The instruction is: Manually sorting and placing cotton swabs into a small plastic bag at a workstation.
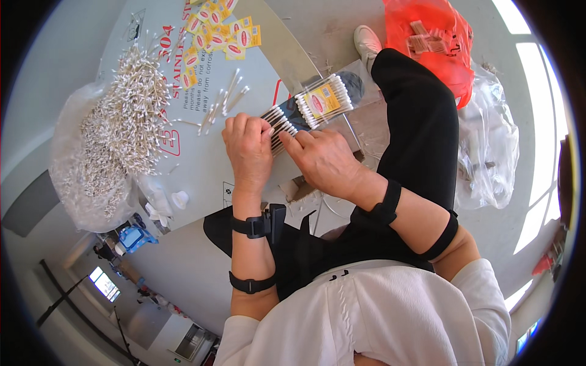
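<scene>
Between my hands lies a row of cotton swabs (279,124), side by side with dark gaps between them. My left hand (249,146) is closed, its fingertips pinching the row at its left end. My right hand (323,160) has its fingers bent together against the row's right end; its grip is partly hidden. Just beyond my right hand sits a flat pack of cotton swabs (337,90) with a yellow card (322,102) on it. Several loose swabs (230,97) are scattered on the table beyond my left hand.
A big heap of cotton swabs (131,110) spills from a clear plastic bag (67,158) on the left. Yellow cards (217,36) lie at the table's far side. An orange-red bag (421,30) with bundles inside and a clear bag (488,140) rest at the right.
</scene>
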`<state>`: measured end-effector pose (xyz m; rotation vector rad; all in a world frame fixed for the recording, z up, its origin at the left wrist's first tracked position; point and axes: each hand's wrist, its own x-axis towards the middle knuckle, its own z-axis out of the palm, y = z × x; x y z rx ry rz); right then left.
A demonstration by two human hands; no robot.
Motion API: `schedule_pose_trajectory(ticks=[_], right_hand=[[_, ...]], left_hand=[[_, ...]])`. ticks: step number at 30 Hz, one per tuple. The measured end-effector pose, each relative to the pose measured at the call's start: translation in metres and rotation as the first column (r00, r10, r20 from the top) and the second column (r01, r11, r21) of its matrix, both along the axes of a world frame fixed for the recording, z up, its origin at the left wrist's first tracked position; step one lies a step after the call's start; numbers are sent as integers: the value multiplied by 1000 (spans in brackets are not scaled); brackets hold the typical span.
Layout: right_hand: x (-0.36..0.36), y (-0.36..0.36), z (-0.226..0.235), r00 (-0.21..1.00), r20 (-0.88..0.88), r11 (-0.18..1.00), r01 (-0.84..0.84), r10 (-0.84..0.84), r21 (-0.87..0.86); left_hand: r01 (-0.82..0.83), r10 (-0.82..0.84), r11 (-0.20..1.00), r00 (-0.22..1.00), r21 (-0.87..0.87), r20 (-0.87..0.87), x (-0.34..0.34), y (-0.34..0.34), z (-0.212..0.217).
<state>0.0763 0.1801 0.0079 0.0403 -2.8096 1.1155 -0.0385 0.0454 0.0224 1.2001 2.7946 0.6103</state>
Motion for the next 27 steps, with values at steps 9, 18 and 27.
schedule_pose_trajectory(ticks=[9,18,27], right_hand=[[-2,-1,1,1000,10,1000,1,-2,21],[4,-7,6,974,152,591,222,-165,-776],[13,-15,22,951,308,-220,305,20,-927]], left_hand=[[52,-54,999,958,-16,-283,9,-6,-1],[99,-63,995,817,32,-573,27,-11,13],[204,-91,965,852,166,-516,54,-7,33]])
